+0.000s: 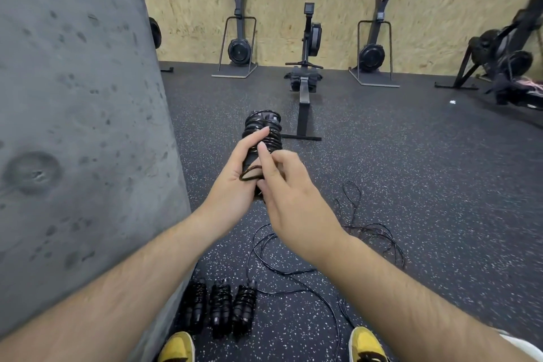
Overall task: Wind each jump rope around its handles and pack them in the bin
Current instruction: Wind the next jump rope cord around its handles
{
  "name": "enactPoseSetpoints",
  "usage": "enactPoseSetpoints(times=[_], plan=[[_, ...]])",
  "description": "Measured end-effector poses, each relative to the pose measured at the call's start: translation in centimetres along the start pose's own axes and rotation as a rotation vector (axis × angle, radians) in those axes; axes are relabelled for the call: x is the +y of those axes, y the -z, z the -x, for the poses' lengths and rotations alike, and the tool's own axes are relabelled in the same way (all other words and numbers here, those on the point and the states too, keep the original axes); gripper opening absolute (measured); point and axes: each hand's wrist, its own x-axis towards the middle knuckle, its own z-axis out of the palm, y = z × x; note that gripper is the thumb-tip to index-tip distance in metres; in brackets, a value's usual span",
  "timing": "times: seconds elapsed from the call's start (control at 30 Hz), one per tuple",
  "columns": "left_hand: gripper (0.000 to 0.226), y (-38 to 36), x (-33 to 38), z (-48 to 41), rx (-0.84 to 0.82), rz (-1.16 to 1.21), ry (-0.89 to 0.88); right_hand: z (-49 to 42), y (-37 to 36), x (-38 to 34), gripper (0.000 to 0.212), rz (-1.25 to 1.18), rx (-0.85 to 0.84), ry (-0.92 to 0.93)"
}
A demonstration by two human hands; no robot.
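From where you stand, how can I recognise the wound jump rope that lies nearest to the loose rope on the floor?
Start at the grey concrete pillar on the left and look down to its foot, just ahead of the yellow shoes. Three wound jump ropes lie there in a row. The one you want is the rightmost bundle, farthest from the pillar, and the loose rope runs up beside its top end.
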Motion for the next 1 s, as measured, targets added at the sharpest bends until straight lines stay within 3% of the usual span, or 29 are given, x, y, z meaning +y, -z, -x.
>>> enactPoseSetpoints(times=[0.13,0.23,0.4,0.6,0.73,0.83,1.0], plan=[[0.056,0.4,0.1,0.2,-0.032,-0.037,0.036,0.1,-0.6,0.5,0.070,-0.062,-0.077,-0.010],[0.047,0.4,-0.2,0.3,-0.031,-0.021,0.067,-0.1,-0.7,1.2,0.067,-0.136,-0.103,-0.027],[0.036,1.2,-0.7,-0.5,0.056,0.226,0.200,-1.1,-0.5,3.7,0.067,-0.240,-0.037,-0.161],[0.035,3.3,-0.8,-0.2,0.085,0.265,0.271,-1.8,-0.8,4.4,0.080,-0.241,-0.236,-0.136],[0.047,4.8,-1.3,0.7,0.078,0.323,0.340,-2.1,-1.2,3.7,0.053,-0.327,-0.224,-0.171],[0.065,5.3,-1.6,1.2,0.044,0.319,0.361,-2.1,-2.0,2.9,0.050,-0.268,-0.259,-0.169],[0.059,6.1,-1.9,1.4,0.068,0.385,0.323,-3.5,-3.3,3.2,0.044,-0.189,-0.267,-0.103]])
